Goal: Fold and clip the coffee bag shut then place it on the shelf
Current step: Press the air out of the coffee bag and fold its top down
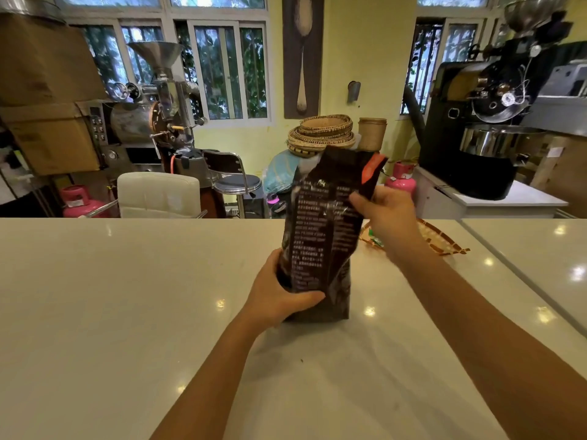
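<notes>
Nearest to me, both bare forearms reach out over the glossy white tabletop (pixel 127 281), which throws back small spots of ceiling light. My left hand (pixel 279 293) is wrapped around the lower left side of the coffee bag (pixel 320 236), thumb across the front near its base and the fingers hidden behind it. The bag is dark brown with blocks of small pale print, and it stands upright on the tabletop, leaning slightly to the right at the top. My right hand (pixel 384 214) is closed on the bag's upper right edge, pinching it just below an orange-red patch at the top corner; the top of the bag looks crumpled and unfolded, and I can't make out whether its mouth is open. Just behind my right wrist lies a flat woven tray (pixel 444 241) on the tabletop, partly hidden by my arm. Beyond the far edge of the tabletop I see the back of a white padded chair (pixel 158 193), a chrome stool with a dark seat (pixel 236 182), and pink gas cylinders (pixel 76 201) on the floor to the left and right. Farther back stand a steel coffee roaster (pixel 152 119) on the left, a stack of woven baskets (pixel 322 131) at centre, and a black roaster (pixel 479 131) on the right, before barred windows.
</notes>
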